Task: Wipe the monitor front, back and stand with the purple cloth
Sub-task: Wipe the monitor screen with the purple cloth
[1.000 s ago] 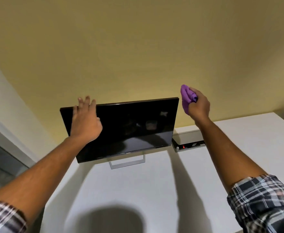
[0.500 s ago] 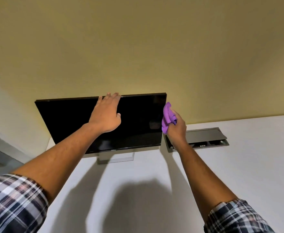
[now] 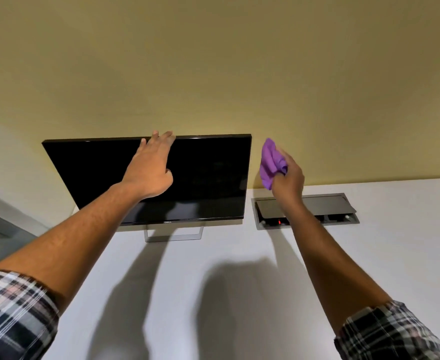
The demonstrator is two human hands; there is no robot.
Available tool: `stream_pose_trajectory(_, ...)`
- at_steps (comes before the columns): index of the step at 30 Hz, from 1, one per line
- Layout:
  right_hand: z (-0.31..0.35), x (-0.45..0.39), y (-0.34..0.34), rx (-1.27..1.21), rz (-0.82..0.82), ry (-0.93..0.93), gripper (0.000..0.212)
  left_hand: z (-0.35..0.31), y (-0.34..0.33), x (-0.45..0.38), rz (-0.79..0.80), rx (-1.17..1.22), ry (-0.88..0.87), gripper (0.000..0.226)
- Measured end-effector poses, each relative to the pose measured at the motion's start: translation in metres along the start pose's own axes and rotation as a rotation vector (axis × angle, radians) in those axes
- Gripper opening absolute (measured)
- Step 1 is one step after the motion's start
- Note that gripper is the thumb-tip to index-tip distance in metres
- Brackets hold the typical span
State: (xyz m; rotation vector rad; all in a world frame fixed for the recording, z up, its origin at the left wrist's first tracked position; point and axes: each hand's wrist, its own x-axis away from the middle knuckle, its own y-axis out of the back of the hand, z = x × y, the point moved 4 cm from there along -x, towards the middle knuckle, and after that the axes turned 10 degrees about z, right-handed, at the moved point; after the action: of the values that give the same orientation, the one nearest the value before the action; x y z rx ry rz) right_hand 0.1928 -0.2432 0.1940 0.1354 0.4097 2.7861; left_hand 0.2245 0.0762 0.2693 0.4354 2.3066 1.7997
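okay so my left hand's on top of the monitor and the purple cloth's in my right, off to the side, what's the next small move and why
Probably bring the purple cloth leftward onto the monitor. Your right hand holds it bunched just past the screen's right edge, touching nothing, while your left hand rests over the top edge, seemingly steadying it.

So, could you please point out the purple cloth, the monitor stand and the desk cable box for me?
purple cloth (image 3: 271,162): head view, on the bunched fabric above the thumb.
monitor stand (image 3: 173,237): head view, on the front bar of the silver frame.
desk cable box (image 3: 325,203): head view, on the raised grey lid.
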Motion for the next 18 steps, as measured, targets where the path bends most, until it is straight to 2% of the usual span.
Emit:
stream_pose_trajectory(2, 0.037, -0.008, -0.010, -0.120, -0.016, 0.112, 0.074, -0.001, -0.001, 0.000, -0.003, 0.013, -0.002, 0.088)
stream_pose_trajectory(6, 0.050, 0.001, -0.051, -0.031, -0.084, 0.187, 0.085, 0.003, -0.001, 0.001, 0.011, 0.066, -0.017, 0.091)
stream_pose_trajectory(10, 0.009, 0.020, -0.071, 0.065, -0.172, 0.135, 0.091, 0.007, -0.001, -0.002, 0.026, 0.082, -0.034, 0.094)
stream_pose_trajectory(15, -0.079, 0.043, -0.089, 0.049, -0.100, 0.077, 0.096, 0.006, -0.002, -0.004, 0.032, 0.089, -0.038, 0.094)
stream_pose_trajectory(18, -0.104, 0.052, -0.094, 0.024, -0.098, 0.066, 0.096, 0.006, -0.002, -0.003, 0.032, 0.067, -0.043, 0.094)
